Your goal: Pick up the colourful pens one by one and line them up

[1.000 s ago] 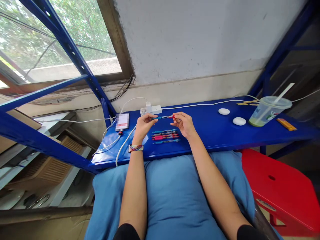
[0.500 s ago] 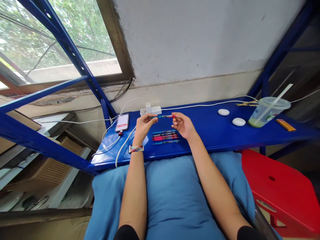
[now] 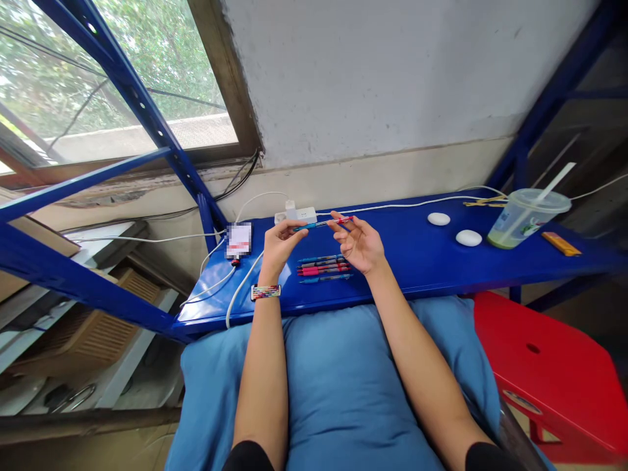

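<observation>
Above the blue table, my left hand pinches the blue end of a pen. The pen is held nearly level, its right end slightly raised. At its red end, the fingers of my right hand are around the pen, with the thumb and a fingertip at the red part. Below the hands several pens lie side by side on the table, some blue, some red or dark. A colourful band is on my left wrist.
A power strip with white cables sits by the wall. To the right are two white egg-shaped objects, a lidded cup with a straw and an orange packet. A blue pillow lies under my forearms, beside a red stool.
The right end of the pen has risen a little. My right hand has shifted slightly right and turned, its fingers now spread more along the pen.
</observation>
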`<move>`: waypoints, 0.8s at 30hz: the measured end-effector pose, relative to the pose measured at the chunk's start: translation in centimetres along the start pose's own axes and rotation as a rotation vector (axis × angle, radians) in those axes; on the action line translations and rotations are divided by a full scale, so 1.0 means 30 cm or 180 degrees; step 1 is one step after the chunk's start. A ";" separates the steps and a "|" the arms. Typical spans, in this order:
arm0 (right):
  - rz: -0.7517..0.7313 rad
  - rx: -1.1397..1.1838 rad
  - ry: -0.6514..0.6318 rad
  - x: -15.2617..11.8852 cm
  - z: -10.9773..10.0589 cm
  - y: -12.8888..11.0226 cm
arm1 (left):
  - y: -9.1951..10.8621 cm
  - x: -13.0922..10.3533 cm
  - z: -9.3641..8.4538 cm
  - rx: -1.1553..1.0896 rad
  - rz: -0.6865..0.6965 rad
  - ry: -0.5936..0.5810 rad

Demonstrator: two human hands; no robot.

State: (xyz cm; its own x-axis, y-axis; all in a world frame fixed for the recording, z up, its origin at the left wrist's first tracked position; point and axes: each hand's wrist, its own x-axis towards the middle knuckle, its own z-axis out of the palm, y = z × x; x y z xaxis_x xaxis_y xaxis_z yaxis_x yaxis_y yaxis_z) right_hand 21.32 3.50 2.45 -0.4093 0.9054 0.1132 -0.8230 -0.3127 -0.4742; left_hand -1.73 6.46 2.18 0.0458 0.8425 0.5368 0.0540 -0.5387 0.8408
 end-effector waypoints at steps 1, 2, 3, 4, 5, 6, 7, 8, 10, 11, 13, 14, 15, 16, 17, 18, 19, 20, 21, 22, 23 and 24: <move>-0.0046 0.0025 0.0048 0.002 -0.005 0.000 | 0.002 0.000 0.001 0.0005 -0.0006 -0.0007; -0.0082 0.0043 0.0098 0.005 -0.009 0.001 | 0.004 -0.001 0.002 -0.0006 -0.0013 -0.0016; -0.0107 0.0055 0.0135 0.007 -0.014 0.001 | 0.007 -0.001 0.003 -0.0028 -0.0025 -0.0030; -0.0112 0.0063 0.0152 0.010 -0.019 0.002 | 0.008 -0.002 0.004 -0.0062 -0.0040 -0.0039; -0.0101 0.0066 0.0147 0.011 -0.023 0.002 | 0.009 -0.002 0.004 -0.0101 -0.0057 -0.0043; -0.0079 0.0068 0.0127 0.012 -0.026 0.002 | 0.010 -0.002 0.004 -0.0143 -0.0076 -0.0042; -0.0053 0.0070 0.0102 0.013 -0.028 0.002 | 0.010 -0.003 0.004 -0.0183 -0.0096 -0.0036; -0.0030 0.0078 0.0080 0.013 -0.029 0.002 | 0.009 -0.003 0.004 -0.0216 -0.0118 -0.0033; -0.0015 0.0111 0.0073 0.013 -0.029 0.002 | 0.008 -0.002 0.003 -0.0265 -0.0166 -0.0036; -0.0026 0.0128 0.0086 0.013 -0.029 0.001 | 0.007 -0.001 0.003 -0.0278 -0.0188 -0.0044; -0.0071 0.0151 0.0133 0.013 -0.027 0.001 | 0.006 0.000 0.003 -0.0294 -0.0212 -0.0071; -0.0096 0.0159 0.0158 0.012 -0.026 0.001 | 0.007 0.000 0.003 -0.0300 -0.0207 -0.0086; -0.0116 0.0169 0.0175 0.012 -0.025 0.002 | 0.007 0.001 0.004 -0.0301 -0.0194 -0.0096; -0.0129 0.0182 0.0178 0.011 -0.024 0.002 | 0.008 0.001 0.005 -0.0298 -0.0179 -0.0102; -0.0131 0.0198 0.0171 0.010 -0.024 0.002 | 0.009 0.001 0.006 -0.0295 -0.0170 -0.0106; -0.0126 0.0215 0.0158 0.009 -0.025 0.002 | 0.010 0.001 0.007 -0.0295 -0.0171 -0.0110; -0.0124 0.0229 0.0145 0.010 -0.027 0.001 | 0.010 0.001 0.008 -0.0296 -0.0180 -0.0116; -0.0126 0.0233 0.0137 0.011 -0.030 0.001 | 0.011 0.000 0.010 -0.0299 -0.0194 -0.0128; -0.0132 0.0229 0.0137 0.013 -0.034 0.000 | 0.012 0.000 0.011 -0.0300 -0.0203 -0.0138; -0.0138 0.0219 0.0146 0.016 -0.038 -0.001 | 0.012 -0.001 0.011 -0.0297 -0.0209 -0.0145; -0.0141 0.0208 0.0157 0.019 -0.043 -0.001 | 0.013 -0.002 0.012 -0.0291 -0.0211 -0.0144; -0.0139 0.0203 0.0163 0.022 -0.049 -0.002 | 0.014 -0.002 0.012 -0.0286 -0.0212 -0.0136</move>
State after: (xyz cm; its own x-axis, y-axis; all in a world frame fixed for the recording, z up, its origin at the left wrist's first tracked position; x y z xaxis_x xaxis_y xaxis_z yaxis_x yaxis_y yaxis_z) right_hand 21.67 4.52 1.28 -0.3530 0.9316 0.0869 -0.8638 -0.2888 -0.4130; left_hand -1.34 6.17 2.47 0.0878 0.8741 0.4777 -0.0310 -0.4769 0.8784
